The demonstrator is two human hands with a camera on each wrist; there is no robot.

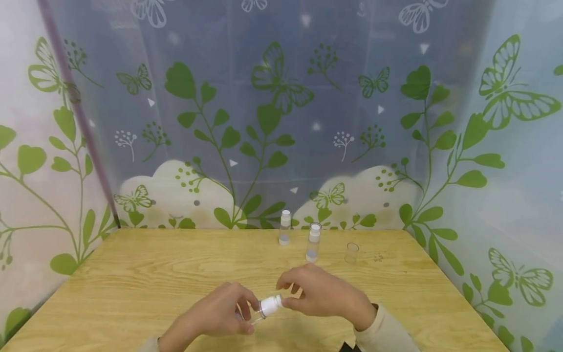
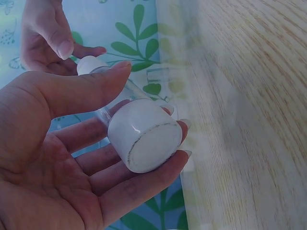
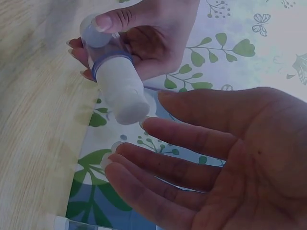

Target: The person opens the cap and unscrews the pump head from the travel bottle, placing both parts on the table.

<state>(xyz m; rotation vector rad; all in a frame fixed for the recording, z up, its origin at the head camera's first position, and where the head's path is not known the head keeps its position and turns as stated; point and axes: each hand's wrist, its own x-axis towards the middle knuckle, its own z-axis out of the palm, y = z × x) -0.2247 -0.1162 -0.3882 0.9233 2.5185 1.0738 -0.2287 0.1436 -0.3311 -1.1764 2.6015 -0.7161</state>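
Observation:
My left hand [image 1: 224, 309] holds a small clear bottle with a white collar and pump head [image 1: 270, 305], thumb on one side and fingers around the other. The bottle leans with its white top towards my right hand [image 1: 325, 293]. Seen from the left wrist, its thick white base [image 2: 146, 139] faces the camera, resting against the fingers. In the right wrist view the white top [image 3: 120, 86] carries no clear cap. My right hand's fingers are loosely extended beside that top, the thumb and forefinger tips close to it, gripping nothing.
Two similar bottles stand upright near the table's back edge, one uncovered [image 1: 284, 230] and one under a clear cap [image 1: 313, 244]. Right of them a loose clear cap [image 1: 352, 253] stands on the wooden table [image 1: 176, 259]. Printed curtains [image 1: 308, 122] enclose the back and sides.

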